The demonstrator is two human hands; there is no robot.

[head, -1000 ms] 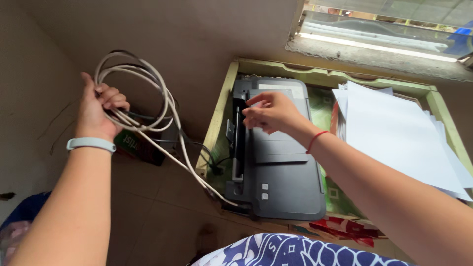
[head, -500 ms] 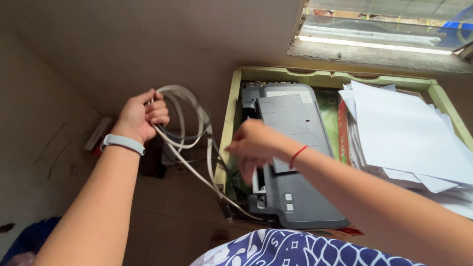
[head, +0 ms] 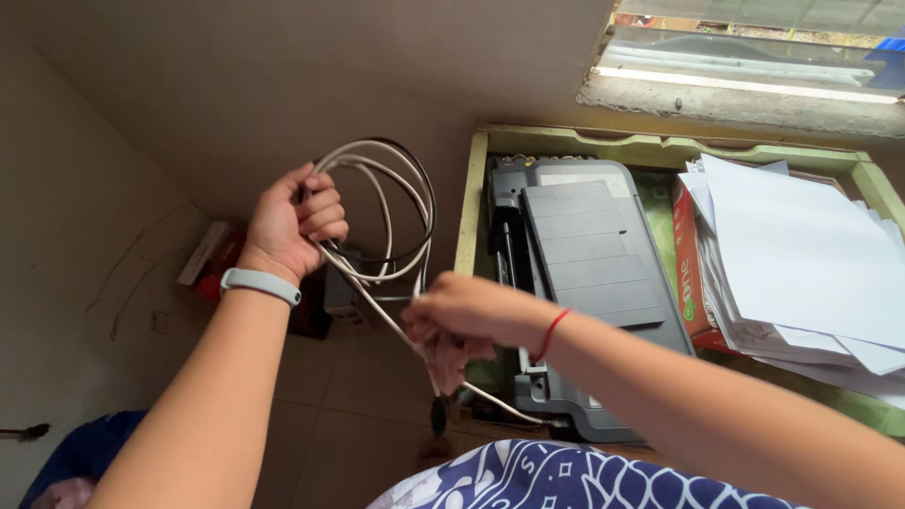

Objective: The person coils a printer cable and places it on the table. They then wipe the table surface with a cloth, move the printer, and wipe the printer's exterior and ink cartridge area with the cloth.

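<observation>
1. Sitting on the green-framed wooden surface (head: 468,203), the dark grey plastic printer (head: 589,273) anchors our cable.
2. Our coiled off-white cable (head: 382,221) seems light and floppy; best gripped at its gathered loops.
3. Left hand (head: 297,221) clenches the coil; right hand (head: 462,316) pinches the trailing strand.

Green-framed table (head: 660,146) carries grey printer (head: 589,273) — beside it, red paper ream box (head: 688,273) under loose white sheets (head: 811,254).
</observation>
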